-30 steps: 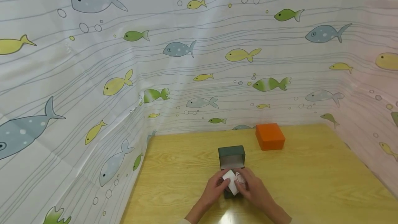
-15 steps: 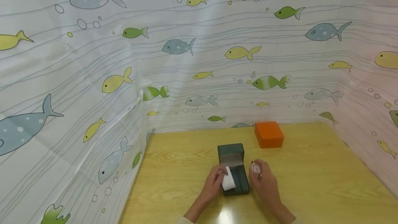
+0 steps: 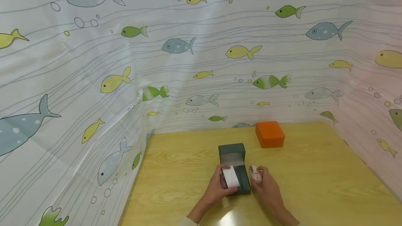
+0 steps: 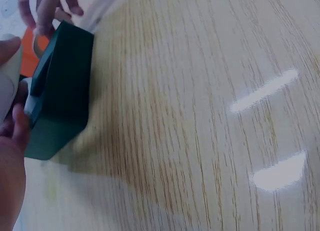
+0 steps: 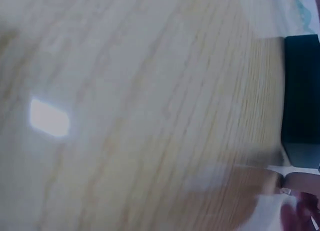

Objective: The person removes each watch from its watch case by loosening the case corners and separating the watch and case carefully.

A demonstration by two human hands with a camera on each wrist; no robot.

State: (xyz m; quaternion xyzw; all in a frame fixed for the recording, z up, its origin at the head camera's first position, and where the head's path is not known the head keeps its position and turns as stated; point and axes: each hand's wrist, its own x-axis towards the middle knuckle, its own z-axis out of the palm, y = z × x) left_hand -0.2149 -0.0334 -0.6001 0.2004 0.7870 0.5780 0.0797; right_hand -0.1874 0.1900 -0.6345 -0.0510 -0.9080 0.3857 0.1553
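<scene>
A dark green watch box [image 3: 244, 181] stands on the table with its lid [image 3: 231, 149] raised. My left hand [image 3: 214, 188] grips a white watch cushion [image 3: 231, 177] over the left part of the box, thumb and fingers at its ends. In the left wrist view the cushion [image 4: 9, 73] shows a rounded end, close to the box wall [image 4: 70, 81]. Just right of the box, my right hand [image 3: 269, 188] holds a wristwatch [image 3: 257, 177] with a light dial and pale strap. In the right wrist view only some fingers [image 5: 302, 183] show near the box [image 5: 302, 86].
An orange box [image 3: 270, 134] sits farther back on the wooden table [image 3: 182, 163], right of the green box. White fish-print cloth [image 3: 176, 69] hangs around the back and both sides of the table.
The hands have drawn apart, the watch going right with my right hand while the cushion stays in my left. My left hand has shifted its grip round the cushion, and the watch has turned.
</scene>
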